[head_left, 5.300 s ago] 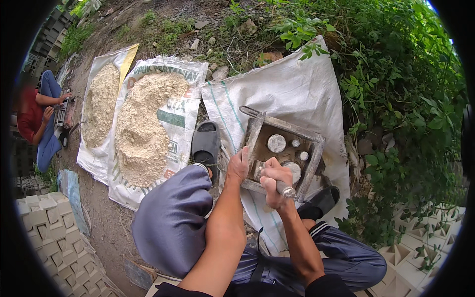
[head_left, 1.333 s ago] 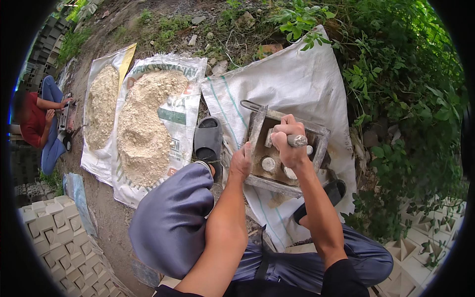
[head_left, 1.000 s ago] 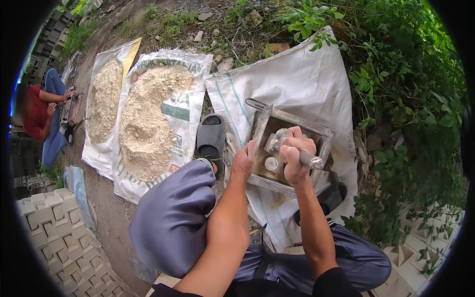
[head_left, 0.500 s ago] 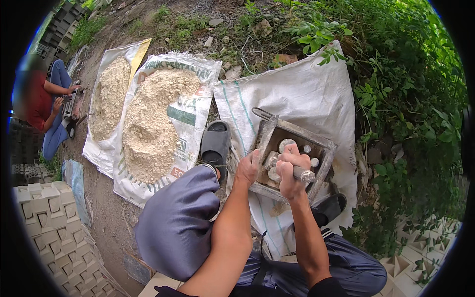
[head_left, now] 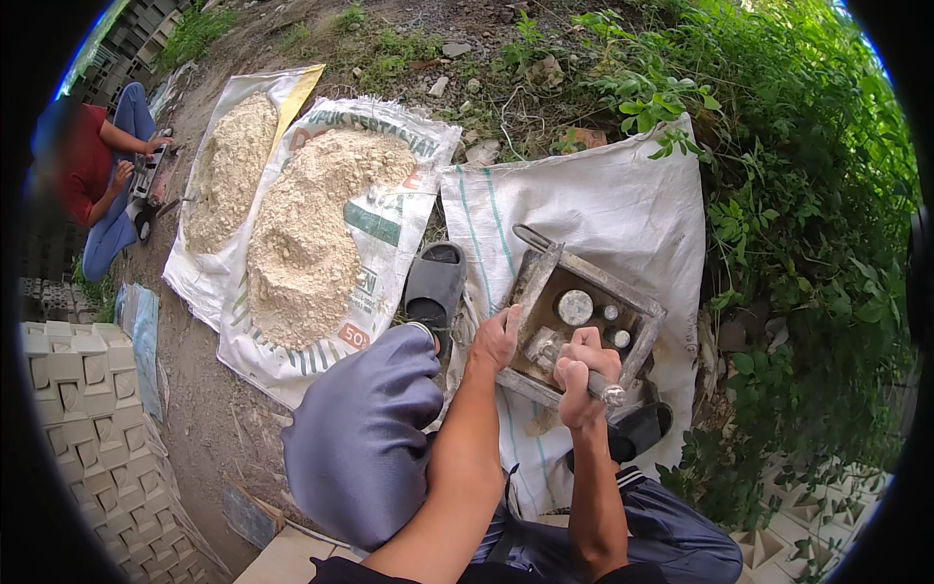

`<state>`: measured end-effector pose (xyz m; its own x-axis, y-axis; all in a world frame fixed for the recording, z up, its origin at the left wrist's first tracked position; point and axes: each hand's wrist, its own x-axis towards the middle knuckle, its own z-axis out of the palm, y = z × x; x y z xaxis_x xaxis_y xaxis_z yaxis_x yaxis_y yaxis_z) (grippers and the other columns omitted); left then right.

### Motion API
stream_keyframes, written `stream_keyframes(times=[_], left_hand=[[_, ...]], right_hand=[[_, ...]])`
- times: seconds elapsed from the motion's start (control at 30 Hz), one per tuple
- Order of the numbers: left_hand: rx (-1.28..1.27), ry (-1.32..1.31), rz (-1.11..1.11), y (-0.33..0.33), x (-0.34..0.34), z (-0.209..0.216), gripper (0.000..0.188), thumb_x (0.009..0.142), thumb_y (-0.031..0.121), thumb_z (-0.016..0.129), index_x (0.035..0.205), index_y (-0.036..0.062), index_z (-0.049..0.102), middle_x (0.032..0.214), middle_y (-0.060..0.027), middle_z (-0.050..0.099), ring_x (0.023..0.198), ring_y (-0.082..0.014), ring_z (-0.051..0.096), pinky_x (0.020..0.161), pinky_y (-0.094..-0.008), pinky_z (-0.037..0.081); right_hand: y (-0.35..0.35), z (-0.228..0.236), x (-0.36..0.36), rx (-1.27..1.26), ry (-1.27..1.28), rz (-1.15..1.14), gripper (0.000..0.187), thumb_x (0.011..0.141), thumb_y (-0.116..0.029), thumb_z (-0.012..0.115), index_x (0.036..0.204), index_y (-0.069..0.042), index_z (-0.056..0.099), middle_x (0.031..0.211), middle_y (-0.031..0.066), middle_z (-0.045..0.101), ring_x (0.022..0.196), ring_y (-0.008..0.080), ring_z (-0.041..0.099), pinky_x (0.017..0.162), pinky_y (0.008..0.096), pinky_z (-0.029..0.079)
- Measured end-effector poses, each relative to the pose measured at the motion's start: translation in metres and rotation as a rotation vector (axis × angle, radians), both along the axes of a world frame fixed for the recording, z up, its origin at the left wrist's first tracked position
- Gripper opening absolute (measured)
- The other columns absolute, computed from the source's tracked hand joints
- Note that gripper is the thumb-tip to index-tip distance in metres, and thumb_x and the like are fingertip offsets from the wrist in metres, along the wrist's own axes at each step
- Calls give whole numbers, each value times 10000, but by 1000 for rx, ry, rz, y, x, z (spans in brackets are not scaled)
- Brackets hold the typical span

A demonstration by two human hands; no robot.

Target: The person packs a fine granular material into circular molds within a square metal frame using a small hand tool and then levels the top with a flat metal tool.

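The right hand (head_left: 590, 374) has its grip wrapped around the handle of a dusty tool (head_left: 611, 393), whose head is over the inside of a grey, square frame (head_left: 613, 281). The left hand (head_left: 496, 338) touches the frame's left side; I cannot tell whether its grip pinches that edge. Pale round pieces (head_left: 575, 308) sit inside the frame, which lies on a white woven sack (head_left: 613, 190). Farther left, beyond a dark sandal (head_left: 434, 284), pale powder (head_left: 306, 234) is heaped on a printed sack (head_left: 384, 258).
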<state>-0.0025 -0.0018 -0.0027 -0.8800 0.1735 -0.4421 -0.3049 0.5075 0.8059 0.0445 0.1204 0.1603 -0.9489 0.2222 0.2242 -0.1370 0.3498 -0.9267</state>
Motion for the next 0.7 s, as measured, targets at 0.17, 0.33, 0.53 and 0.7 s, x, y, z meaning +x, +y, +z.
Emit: stream_keyframes(times=[0.17,0.33,0.53,0.7], left_hand=[[2,-67,-17,-3,3,1,587,961,533,338,1114,52,636,1037,-282,624,1041,-450,561,894,-461,437],[13,-70,-4,4,2,1,613,964,541,369,1083,2,635,949,-273,640,943,-401,609,837,-399,446],[80,-65,55,1,-3,2,612,951,555,390,1049,8,647,928,-268,641,916,-401,602,830,-399,444],[81,-64,100,-6,3,3,631,935,574,419,1016,-4,658,906,-257,647,875,-375,612,808,-393,452]], right_hand=[[-17,-13,-5,110,-10,92,202,649,-135,496,499,-12,439,478,71,399,511,213,331,557,355,335],[-1,-9,23,-86,-67,116,183,647,-134,518,543,-2,443,512,64,409,593,208,376,612,344,347],[2,-6,24,-212,12,97,176,650,-134,541,570,5,468,528,95,406,572,251,364,583,366,342],[4,-18,19,-211,-6,67,166,650,-115,518,560,4,446,520,93,413,544,244,345,609,359,345]])
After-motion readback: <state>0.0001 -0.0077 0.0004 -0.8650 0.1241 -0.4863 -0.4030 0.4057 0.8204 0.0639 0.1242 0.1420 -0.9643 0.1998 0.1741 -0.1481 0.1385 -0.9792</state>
